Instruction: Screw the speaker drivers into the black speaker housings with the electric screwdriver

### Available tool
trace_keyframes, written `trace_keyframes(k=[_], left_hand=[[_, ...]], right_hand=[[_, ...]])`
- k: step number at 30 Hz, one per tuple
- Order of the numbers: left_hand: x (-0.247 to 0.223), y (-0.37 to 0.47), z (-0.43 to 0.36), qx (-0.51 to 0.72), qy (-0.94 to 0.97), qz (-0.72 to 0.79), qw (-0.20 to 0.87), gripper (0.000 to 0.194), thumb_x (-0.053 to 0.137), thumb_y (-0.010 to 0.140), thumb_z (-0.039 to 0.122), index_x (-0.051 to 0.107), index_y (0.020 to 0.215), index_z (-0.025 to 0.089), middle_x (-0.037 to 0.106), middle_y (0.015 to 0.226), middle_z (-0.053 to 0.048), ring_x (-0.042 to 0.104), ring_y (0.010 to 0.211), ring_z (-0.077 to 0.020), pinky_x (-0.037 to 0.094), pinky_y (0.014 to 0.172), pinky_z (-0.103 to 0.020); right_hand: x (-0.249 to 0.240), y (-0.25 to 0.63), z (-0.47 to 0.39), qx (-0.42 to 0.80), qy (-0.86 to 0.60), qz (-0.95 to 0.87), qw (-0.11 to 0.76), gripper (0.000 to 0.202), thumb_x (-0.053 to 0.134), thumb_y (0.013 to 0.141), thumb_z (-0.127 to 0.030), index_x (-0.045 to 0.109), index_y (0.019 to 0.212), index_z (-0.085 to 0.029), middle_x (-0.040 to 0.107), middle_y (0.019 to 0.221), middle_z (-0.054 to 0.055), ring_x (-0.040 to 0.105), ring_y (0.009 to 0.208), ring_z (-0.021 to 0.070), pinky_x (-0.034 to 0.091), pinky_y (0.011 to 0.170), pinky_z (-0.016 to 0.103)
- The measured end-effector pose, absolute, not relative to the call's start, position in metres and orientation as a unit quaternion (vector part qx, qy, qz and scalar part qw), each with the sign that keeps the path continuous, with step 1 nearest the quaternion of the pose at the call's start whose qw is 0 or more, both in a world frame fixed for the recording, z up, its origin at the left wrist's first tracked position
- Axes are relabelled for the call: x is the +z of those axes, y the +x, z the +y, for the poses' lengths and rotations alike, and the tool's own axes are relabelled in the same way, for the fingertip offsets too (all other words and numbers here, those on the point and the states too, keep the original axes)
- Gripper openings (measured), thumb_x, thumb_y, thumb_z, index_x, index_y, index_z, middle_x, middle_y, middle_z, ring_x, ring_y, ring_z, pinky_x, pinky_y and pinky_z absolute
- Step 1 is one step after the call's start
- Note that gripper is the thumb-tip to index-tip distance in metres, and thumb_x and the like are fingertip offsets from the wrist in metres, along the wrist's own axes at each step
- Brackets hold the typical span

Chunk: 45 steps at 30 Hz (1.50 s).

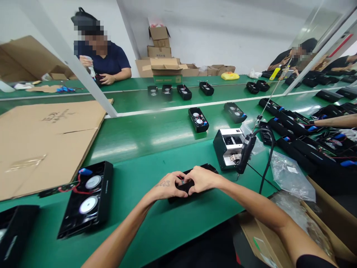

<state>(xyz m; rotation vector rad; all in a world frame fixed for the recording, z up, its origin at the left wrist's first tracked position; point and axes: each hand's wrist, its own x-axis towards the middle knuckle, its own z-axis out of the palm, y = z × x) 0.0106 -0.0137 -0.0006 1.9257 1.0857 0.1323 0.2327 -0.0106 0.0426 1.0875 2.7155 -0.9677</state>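
A black speaker housing (186, 186) lies on the green work mat in front of me, largely covered by my hands. My left hand (169, 186) grips its left part, with the fingers curled over the inside and the thumb at the near edge. From the other side, my right hand (203, 178) holds it with bent fingers, the thumbs close together. A small bit of circuit board or wiring shows between the fingers, too small to name. Left of my hands stands an open speaker housing (107, 186) with two round silver drivers (89, 204), red wires and a blue connector (85, 171).
A black electric screwdriver (245, 154) hangs beside a screw feeder (227, 149) at right. Cardboard (47, 141) covers the left side. More housings (198, 120) sit on the green conveyor. Clear plastic bags (291, 175) lie at right. Co-workers (108, 63) sit across.
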Motion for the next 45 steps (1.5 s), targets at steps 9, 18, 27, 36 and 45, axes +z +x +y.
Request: trace_keyframes(k=[9,18,27,36,45], left_hand=[[0.002,0.012,-0.016,0.054,0.781,0.428,0.451,0.035,0.086,0.067,0.049,0.066,0.06,0.022,0.074,0.13,0.001,0.068,0.108,-0.0223,0.05,0.09,-0.031],[0.007,0.012,-0.013,0.041,0.775,0.429,0.461,0.034,0.083,0.066,0.05,0.067,0.06,0.021,0.073,0.137,0.0,0.068,0.108,-0.022,0.05,0.086,-0.03],[0.009,0.014,-0.008,0.047,0.769,0.42,0.479,0.035,0.084,0.066,0.049,0.066,0.058,0.02,0.073,0.128,0.0,0.067,0.098,-0.0186,0.047,0.08,-0.029],[0.003,0.01,-0.009,0.066,0.778,0.397,0.484,0.035,0.082,0.075,0.054,0.076,0.066,0.021,0.072,0.124,0.0,0.067,0.093,-0.0166,0.049,0.08,-0.029],[-0.017,0.009,-0.045,0.143,0.874,0.383,0.261,0.011,0.084,0.069,0.039,0.084,0.078,0.033,0.081,0.114,-0.003,0.076,0.104,-0.0298,0.062,0.09,-0.041]], right_hand=[[0.036,0.234,-0.015,-0.291,0.347,0.891,0.035,0.047,0.088,0.085,-0.036,0.082,0.127,-0.018,0.088,0.102,0.009,0.082,0.094,0.0294,0.047,0.074,0.03],[0.034,0.235,-0.012,-0.234,0.316,0.918,0.056,0.051,0.086,0.089,-0.043,0.079,0.133,-0.018,0.084,0.084,0.009,0.079,0.08,0.0299,0.038,0.065,0.031],[0.033,0.228,-0.007,-0.268,0.308,0.911,0.046,0.051,0.082,0.085,-0.031,0.08,0.133,-0.017,0.082,0.079,0.007,0.076,0.072,0.0268,0.037,0.061,0.03],[0.028,0.23,-0.008,-0.275,0.308,0.911,0.012,0.045,0.082,0.082,-0.027,0.084,0.126,-0.017,0.077,0.067,0.004,0.072,0.064,0.0251,0.032,0.058,0.031],[0.034,0.25,-0.044,-0.224,0.296,0.921,-0.115,0.046,0.089,0.079,-0.033,0.08,0.124,-0.024,0.087,0.099,0.003,0.081,0.089,0.0252,0.052,0.074,0.03]])
